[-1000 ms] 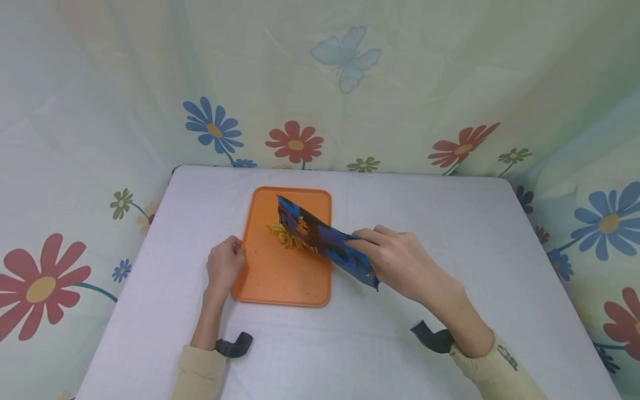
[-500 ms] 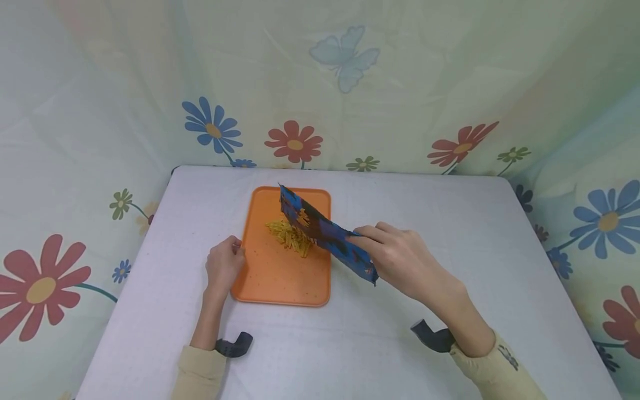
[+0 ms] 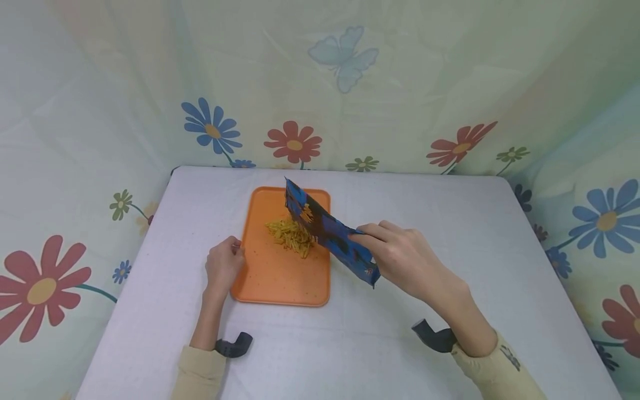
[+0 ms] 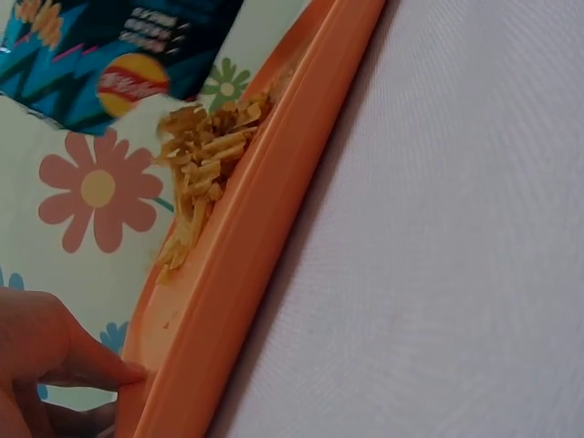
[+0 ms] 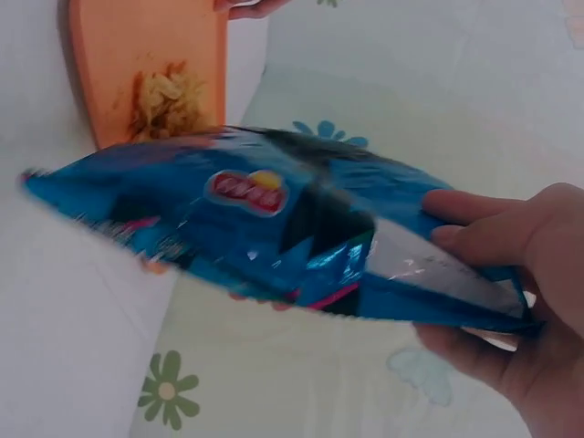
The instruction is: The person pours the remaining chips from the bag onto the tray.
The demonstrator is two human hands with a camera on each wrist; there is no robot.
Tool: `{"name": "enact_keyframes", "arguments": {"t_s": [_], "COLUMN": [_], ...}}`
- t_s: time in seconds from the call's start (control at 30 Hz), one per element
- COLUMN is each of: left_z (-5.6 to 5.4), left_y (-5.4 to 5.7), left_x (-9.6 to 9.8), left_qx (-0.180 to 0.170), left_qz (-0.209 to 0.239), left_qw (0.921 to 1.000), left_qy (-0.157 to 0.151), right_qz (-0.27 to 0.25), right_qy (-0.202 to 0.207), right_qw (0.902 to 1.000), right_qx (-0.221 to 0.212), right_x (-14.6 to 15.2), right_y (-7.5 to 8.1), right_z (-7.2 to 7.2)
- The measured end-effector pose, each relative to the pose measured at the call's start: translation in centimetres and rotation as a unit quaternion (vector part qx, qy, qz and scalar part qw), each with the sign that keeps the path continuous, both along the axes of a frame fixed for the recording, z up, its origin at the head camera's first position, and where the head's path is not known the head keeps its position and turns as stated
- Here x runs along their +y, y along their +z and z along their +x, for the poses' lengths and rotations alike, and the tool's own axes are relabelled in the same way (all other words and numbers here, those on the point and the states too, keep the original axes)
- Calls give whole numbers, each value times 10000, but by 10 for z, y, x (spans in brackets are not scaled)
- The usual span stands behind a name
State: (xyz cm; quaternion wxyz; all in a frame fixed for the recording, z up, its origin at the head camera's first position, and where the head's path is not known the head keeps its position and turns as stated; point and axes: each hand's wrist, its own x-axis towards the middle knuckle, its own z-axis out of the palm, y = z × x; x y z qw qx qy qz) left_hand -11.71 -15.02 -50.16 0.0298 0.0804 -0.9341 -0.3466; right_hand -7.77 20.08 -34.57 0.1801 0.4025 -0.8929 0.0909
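A blue snack bag (image 3: 332, 229) slants over the right side of an orange tray (image 3: 282, 283). My right hand (image 3: 400, 255) grips the bag by its lower right end, thumb on one face and fingers on the other in the right wrist view. Beneath the bag's upper left end, a heap of yellow stick-shaped chips (image 3: 289, 238) lies on the tray. My left hand (image 3: 225, 264) holds the tray's left edge; the left wrist view has a fingertip pressed on the inside of the rim (image 4: 214, 274). The bag partly covers the heap's right side.
A white cloth-covered table (image 3: 425, 211) bears the tray. Behind it hangs a curtain (image 3: 400, 72) printed with flowers and a butterfly. A dark curved piece sits at each wrist, the left one (image 3: 235, 345) and the right one (image 3: 434, 336).
The bag has risen and shifted slightly right, its upper end drawing away from the tray's middle. More of the chip heap shows, spread wider. My left hand and the tray stay put.
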Motion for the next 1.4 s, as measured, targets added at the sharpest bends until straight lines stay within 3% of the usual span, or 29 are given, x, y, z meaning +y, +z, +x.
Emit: {"name": "enact_keyframes", "arguments": {"t_s": [0.87,1.4], "left_z": [-5,-2], "left_y": [0,-2], "left_x": [1,-2], "left_qx": [17,-123], "left_qz": [-4,32], "left_qw": [10000,9999], "left_qy": [-39,-2], "right_qz": [-358,-66], "right_qy": [-23,-60], "right_qw": [9993,9998], "right_qx": [64,-183], "right_x": [4,0], "right_y": [2,6], "right_z": [1,5]}}
